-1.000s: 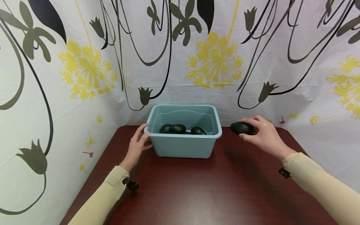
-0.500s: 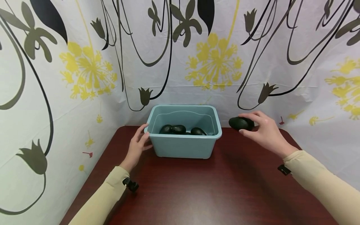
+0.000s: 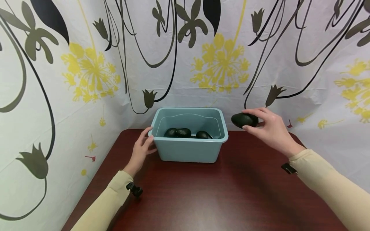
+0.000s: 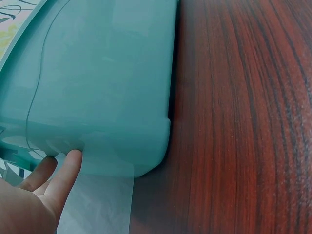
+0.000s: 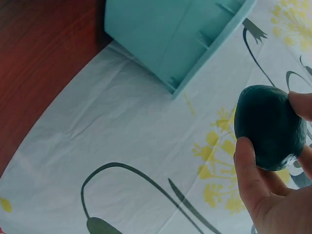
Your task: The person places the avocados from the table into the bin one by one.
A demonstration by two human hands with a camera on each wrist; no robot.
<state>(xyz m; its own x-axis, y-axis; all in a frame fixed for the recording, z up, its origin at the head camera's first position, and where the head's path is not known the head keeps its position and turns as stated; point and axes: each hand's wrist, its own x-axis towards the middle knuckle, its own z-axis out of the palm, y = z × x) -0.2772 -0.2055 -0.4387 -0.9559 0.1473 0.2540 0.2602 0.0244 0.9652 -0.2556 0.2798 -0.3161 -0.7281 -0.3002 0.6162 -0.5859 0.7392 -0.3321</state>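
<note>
My right hand (image 3: pixel 268 128) pinches a dark green avocado (image 3: pixel 244 120) between thumb and fingers, held up to the right of a light blue plastic bin (image 3: pixel 188 150). In the right wrist view the avocado (image 5: pixel 270 126) sits in the fingertips of the right hand (image 5: pixel 273 200), and the bin wall (image 5: pixel 151 34) shows beyond it. Several avocados (image 3: pixel 183 132) lie inside the bin, partly hidden by its front wall. My left hand (image 3: pixel 140 152) touches the bin's left front corner. In the left wrist view its extended fingers (image 4: pixel 68 170) rest against the bin wall (image 4: pixel 102 73).
The bin stands near the back of a dark reddish-brown wooden table (image 3: pixel 190 195). White cloth (image 3: pixel 208 73) with grey, black and yellow flower prints hangs behind and along both sides. Each forearm wears a beige sleeve (image 3: pixel 107 199) with a small black device at the wrist.
My right hand, gripping the avocado, has moved slightly up and left toward the bin. The left hand and the bin stay where they were.
</note>
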